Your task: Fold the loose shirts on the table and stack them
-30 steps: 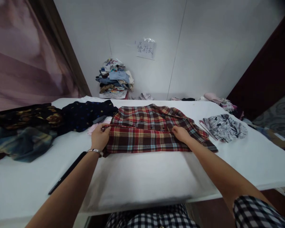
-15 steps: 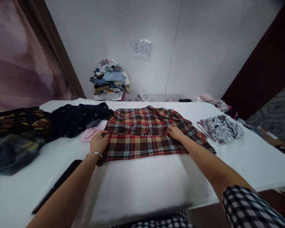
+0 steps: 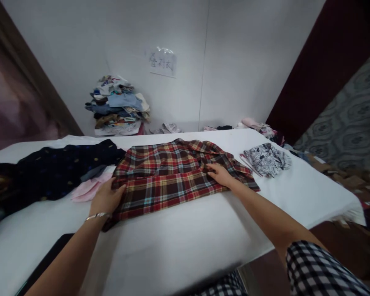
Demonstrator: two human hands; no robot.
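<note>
A red plaid shirt (image 3: 169, 176) lies folded across the middle of the white table (image 3: 185, 238). My left hand (image 3: 106, 198), with a bracelet at the wrist, grips the shirt's left edge. My right hand (image 3: 219, 174) rests on the right part of the shirt, fingers pressed on the cloth near a fold. Whether the right hand pinches the fabric is unclear.
A dark navy dotted garment (image 3: 55, 172) and a pink cloth (image 3: 88, 189) lie left of the shirt. A black-and-white patterned folded piece (image 3: 267, 158) sits at the right. A heap of clothes (image 3: 117, 105) stands against the back wall. A black flat object (image 3: 43, 263) lies near the front left edge.
The view has swung to the right and the shirt now sits left of centre. Both hands stayed on the shirt's edges, the left sliding lower along the left side.
</note>
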